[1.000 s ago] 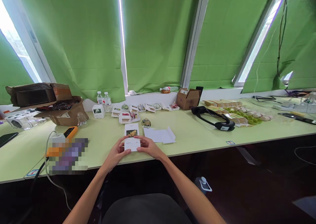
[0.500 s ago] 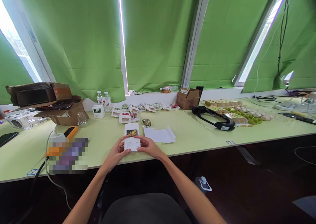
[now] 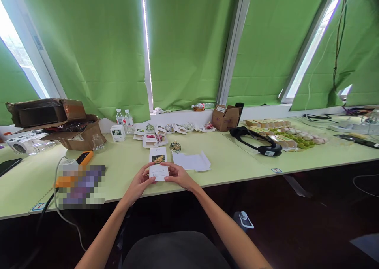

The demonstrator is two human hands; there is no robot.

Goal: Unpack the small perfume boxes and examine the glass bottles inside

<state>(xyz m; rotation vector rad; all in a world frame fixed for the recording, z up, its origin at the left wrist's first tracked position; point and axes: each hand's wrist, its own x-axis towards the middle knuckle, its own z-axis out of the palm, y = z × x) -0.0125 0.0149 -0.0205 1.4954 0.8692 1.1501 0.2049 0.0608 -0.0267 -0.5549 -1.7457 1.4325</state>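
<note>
A white paper box (image 3: 159,173) with printed lines and a photo of yellow flowers lies near the table's front edge. My left hand (image 3: 141,183) grips its left side, thumb on the lower face and fingers bent behind. On the right side, my right hand (image 3: 179,176) holds it the same way. Just beyond it rests a round clear ornament (image 3: 175,146) with something golden-brown inside and a metal rim. A flat white paper sheet (image 3: 192,161), with folded flaps, lies to the right of the box.
Several opened white boxes with ornaments (image 3: 155,139) line the back. An upright white box (image 3: 118,133) stands beside two bottles (image 3: 128,118). Cardboard boxes (image 3: 78,138) sit at the left, and a black headset (image 3: 256,142) and egg trays (image 3: 304,142) at the right.
Both hands keep hold of the white box. Only very slight thumb movement shows on its lower face.
</note>
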